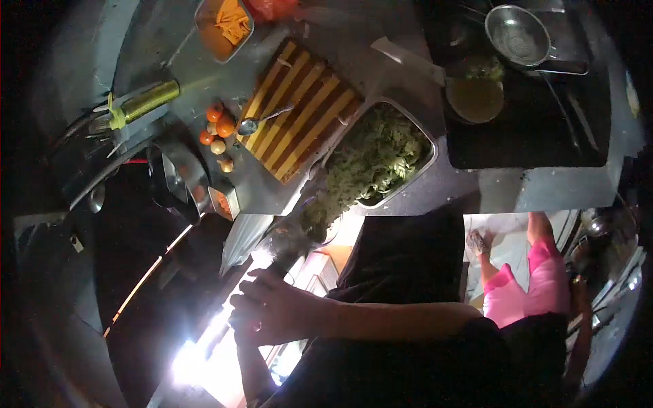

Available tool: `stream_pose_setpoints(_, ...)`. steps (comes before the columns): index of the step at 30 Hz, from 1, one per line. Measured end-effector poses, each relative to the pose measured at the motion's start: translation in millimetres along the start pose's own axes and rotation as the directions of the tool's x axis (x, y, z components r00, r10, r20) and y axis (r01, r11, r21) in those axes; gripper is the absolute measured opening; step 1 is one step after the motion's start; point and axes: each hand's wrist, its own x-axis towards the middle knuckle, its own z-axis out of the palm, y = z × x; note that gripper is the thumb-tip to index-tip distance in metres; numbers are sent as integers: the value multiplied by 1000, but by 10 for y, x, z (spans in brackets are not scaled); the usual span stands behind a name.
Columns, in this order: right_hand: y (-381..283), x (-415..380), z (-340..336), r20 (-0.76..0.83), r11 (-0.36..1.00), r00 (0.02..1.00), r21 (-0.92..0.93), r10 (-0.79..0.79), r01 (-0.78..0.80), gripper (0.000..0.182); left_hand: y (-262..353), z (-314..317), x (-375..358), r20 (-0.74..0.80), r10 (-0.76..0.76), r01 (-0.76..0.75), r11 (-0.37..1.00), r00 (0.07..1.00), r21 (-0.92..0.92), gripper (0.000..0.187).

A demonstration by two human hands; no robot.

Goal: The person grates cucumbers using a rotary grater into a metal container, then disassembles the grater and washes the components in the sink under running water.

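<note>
My right hand (pixel 282 309) reaches in from the right at the lower left, its fingers bent over where my two hands meet. My left hand is mostly hidden beneath it; only the left forearm (pixel 253 367) shows clearly. Whether anything lies between the hands cannot be made out. Glare sits just left of them. Above the hands is some clear plastic-looking material (pixel 280 246), blurred. Farther up, a metal tray (pixel 430 158) on the counter holds shredded greens (pixel 381 146). Dark green bits (pixel 316 214) show at its lower left corner.
A striped cutting board (pixel 309 95) carries a spoon (pixel 250 126). Tomatoes (pixel 224 124) and small onions (pixel 218 146) lie beside it. Orange strips (pixel 231 24) fill a container. A strainer (pixel 518 37) and bowl (pixel 475 100) sit on the dark surface (pixel 530 143). Pink-clothed legs (pixel 520 289) show at right.
</note>
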Motion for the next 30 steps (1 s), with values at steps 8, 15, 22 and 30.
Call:
stream_pose_setpoints(8, -124, -99, -98, 84, 981, 996, -195, 32, -15, 35, -420, 778, 231, 137, 434, -454, 861, 891, 230, 25)
stream_pose_setpoints(15, -188, -49, -434, 207, 952, 969, -299, 139, -72, 42, -1051, 1784, 1973, 1, 868, -621, 355, 497, 698, 19)
stream_pose_setpoints(22, -356, 63, -291, 148, 872, 970, -480, 193, -100, 46, -130, 376, 2264, -48, 720, -669, 666, 692, 330, 24)
stream_pose_setpoints(30, -528, 92, -162, 126, 842, 954, -511, 272, -173, 43, -491, 557, 17, -195, 908, -773, 418, 371, 477, 27)
